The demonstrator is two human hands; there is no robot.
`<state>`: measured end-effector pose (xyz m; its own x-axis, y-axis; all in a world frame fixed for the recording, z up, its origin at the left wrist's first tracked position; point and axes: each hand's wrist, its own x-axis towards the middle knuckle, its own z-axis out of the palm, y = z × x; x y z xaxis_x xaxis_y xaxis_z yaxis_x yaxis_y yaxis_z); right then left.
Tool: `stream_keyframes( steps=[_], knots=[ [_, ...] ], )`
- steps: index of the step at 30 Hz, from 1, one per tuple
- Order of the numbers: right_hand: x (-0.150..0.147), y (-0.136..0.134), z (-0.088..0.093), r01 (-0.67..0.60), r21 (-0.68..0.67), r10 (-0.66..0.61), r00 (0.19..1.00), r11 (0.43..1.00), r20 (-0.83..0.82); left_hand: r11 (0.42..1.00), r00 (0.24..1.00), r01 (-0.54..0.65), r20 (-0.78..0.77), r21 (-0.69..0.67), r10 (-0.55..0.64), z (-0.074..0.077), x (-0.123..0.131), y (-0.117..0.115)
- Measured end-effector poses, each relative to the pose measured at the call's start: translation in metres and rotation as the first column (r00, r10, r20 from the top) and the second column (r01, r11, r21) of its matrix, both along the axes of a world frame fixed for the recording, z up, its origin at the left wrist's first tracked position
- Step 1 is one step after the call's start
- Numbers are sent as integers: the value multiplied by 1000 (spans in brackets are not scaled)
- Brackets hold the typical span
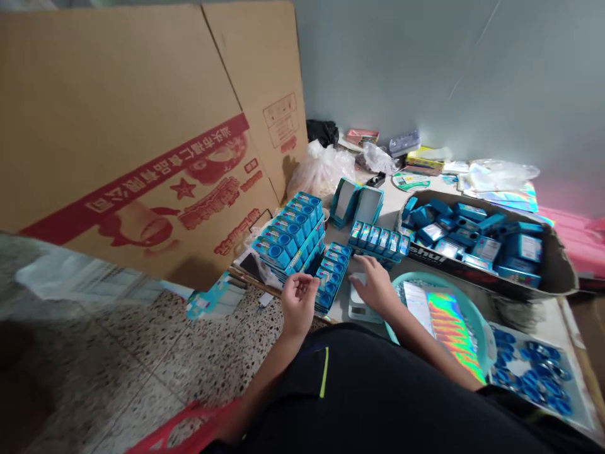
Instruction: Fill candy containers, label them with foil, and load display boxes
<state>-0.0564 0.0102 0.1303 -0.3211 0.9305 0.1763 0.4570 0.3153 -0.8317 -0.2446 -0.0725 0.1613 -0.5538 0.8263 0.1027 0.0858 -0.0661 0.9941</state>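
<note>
My left hand is palm up with loosely curled fingers, and nothing shows in it. Beside its fingertips is a row of small blue boxes with round openings on top. Over a white flat device, apparently a small scale, my right hand has its fingers stretched out and holds nothing visible. Just beyond those fingers stands another row of blue boxes. Behind my left hand rises a taller stack of blue boxes in rows. Two more blue stacks with pale faces are further back.
A large cardboard carton rises at the left. To the right, an open box holds many loose blue boxes. A teal basin with iridescent sheets and a tray of blue rings are nearer. Plastic bags lie behind.
</note>
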Motion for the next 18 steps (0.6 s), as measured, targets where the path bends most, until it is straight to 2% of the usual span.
stream_keyframes(
  steps=[2,4,7,9,11,14,18],
  knots=[
    [8,3,5,44,-7,-44,999,999,-11,1000,1000,-16,-21,25,17,5,0,5],
    [12,1,16,-15,15,17,995,1000,-94,999,994,48,-100,16,-47,13,-2,10],
    [11,-6,43,-104,188,125,987,977,-104,957,918,279,-273,-75,-289,27,-6,16],
    [7,-7,60,-198,266,210,978,943,-15,897,831,424,-341,-122,-439,35,-7,20],
    [2,-4,71,-295,275,277,955,915,103,857,781,498,-361,-130,-509,39,-6,23],
    [-3,1,73,-337,272,270,929,901,254,841,776,525,-333,-128,-535,41,-2,27],
    [-2,2,67,-328,344,223,924,880,312,854,831,509,-195,-113,-521,38,3,30]
  ],
)
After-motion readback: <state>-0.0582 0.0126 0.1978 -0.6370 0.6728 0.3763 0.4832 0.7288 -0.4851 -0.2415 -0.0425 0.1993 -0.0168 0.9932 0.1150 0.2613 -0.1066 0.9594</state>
